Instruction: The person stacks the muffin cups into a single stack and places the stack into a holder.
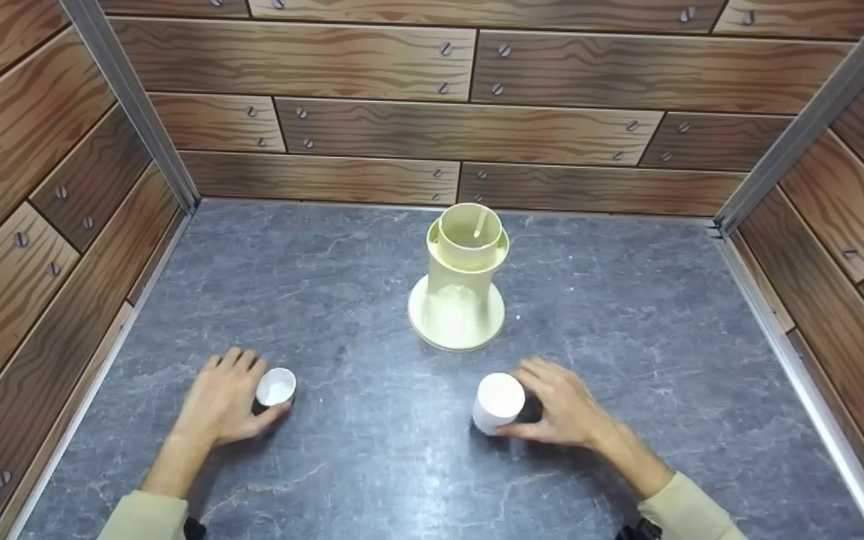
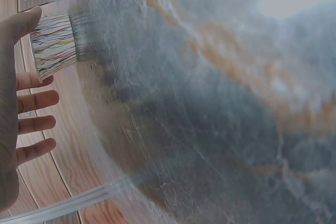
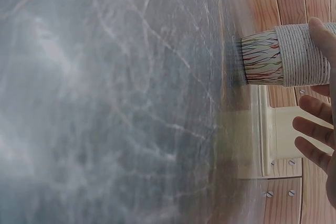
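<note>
A small white cup (image 1: 277, 388) with coloured streaks on its side stands on the table at the left. My left hand (image 1: 223, 401) holds it between thumb and index finger, the other fingers spread apart in the left wrist view. Right of the middle stands a taller white cylinder (image 1: 498, 405). Its lower part bears the same coloured streaks, and its upper part (image 3: 304, 56) is white and ribbed, as if wound with cord. My right hand (image 1: 563, 405) grips that upper part, with the thumb on one side and a partly hidden index finger opposite.
Behind the hands a pale yellow stand (image 1: 456, 315) rises from a round base, with a round open top. The grey marbled table (image 1: 312, 262) is bounded by wood-patterned walls (image 1: 372, 67) at the back and sides, with metal strips along the edges.
</note>
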The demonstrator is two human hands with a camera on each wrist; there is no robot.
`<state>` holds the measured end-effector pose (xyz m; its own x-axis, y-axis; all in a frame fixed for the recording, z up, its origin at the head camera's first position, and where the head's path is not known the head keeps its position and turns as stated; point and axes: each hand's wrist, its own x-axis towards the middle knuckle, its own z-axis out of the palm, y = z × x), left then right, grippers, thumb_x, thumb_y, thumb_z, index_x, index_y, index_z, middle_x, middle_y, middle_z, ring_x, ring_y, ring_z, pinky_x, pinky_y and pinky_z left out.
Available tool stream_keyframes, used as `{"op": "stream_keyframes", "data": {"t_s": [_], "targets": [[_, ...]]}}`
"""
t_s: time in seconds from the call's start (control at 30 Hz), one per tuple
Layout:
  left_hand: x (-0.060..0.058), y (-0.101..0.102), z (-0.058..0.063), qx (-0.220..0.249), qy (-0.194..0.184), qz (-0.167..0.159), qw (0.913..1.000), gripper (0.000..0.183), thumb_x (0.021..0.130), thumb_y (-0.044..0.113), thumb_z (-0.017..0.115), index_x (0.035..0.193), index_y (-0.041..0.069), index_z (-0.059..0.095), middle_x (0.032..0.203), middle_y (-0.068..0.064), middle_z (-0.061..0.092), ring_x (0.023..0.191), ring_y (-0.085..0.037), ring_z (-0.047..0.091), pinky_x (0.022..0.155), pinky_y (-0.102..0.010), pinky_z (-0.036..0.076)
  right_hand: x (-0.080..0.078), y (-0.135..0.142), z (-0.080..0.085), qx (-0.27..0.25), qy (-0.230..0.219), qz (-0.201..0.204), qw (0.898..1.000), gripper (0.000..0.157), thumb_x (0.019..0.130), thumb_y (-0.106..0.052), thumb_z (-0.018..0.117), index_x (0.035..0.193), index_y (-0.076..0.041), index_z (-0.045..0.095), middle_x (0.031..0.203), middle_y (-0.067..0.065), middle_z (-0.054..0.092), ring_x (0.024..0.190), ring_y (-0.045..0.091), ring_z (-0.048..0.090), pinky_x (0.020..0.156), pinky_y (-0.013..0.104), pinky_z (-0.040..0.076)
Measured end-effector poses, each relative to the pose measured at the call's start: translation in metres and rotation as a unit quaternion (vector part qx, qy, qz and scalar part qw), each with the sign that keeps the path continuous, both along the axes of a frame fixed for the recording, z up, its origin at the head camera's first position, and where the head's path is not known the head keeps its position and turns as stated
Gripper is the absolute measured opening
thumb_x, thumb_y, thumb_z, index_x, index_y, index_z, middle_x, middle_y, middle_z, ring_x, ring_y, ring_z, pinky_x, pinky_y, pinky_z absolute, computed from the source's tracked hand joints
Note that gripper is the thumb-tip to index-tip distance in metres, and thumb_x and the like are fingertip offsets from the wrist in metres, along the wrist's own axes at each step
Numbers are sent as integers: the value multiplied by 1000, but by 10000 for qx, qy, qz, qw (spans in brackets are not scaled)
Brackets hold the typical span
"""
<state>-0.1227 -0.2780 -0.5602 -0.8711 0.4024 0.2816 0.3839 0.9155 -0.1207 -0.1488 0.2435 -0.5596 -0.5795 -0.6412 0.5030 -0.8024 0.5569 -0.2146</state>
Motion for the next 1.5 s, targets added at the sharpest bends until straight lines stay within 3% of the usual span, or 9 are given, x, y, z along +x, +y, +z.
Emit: {"op": "stream_keyframes", "data": {"t_s": [0.2,0.47,0.83,1.23,1.5], "targets": [[-1,4,0,8,-14,-48,10000,70,84,67,70,115,5,68,110,-17,70,104,-36,64,87,-51,56,1,0,0,31,-9,-23,10000,69,67,-60,93,114,-13,73,109,2,73,97,16,68,84,38,61],[-2,10,-1,-19,207,-238,9995,65,83,68,70,107,7,68,103,-13,69,98,-32,63,79,-46,54,1,0,0,96,20,-65,9999,70,67,-61,93,114,-13,73,109,3,74,98,17,69,86,40,61],[-5,22,-1,262,338,-360,9984,63,83,68,69,106,9,68,105,-12,70,100,-32,64,82,-48,55,1,0,0,94,27,-61,9999,70,67,-61,93,114,-14,73,108,2,73,97,16,68,86,40,61],[-8,49,5,326,282,-576,9974,63,83,70,70,108,12,68,106,-9,70,101,-30,64,85,-49,57,1,0,-1,75,57,-67,9999,70,68,-62,92,114,-13,73,110,2,73,99,17,69,87,41,61],[-10,66,2,470,310,-726,9958,60,83,70,71,106,15,69,105,-6,71,100,-27,64,87,-47,57,1,0,-1,62,63,-66,9999,69,69,-62,92,115,-14,73,109,1,73,98,16,68,87,40,61]]}}
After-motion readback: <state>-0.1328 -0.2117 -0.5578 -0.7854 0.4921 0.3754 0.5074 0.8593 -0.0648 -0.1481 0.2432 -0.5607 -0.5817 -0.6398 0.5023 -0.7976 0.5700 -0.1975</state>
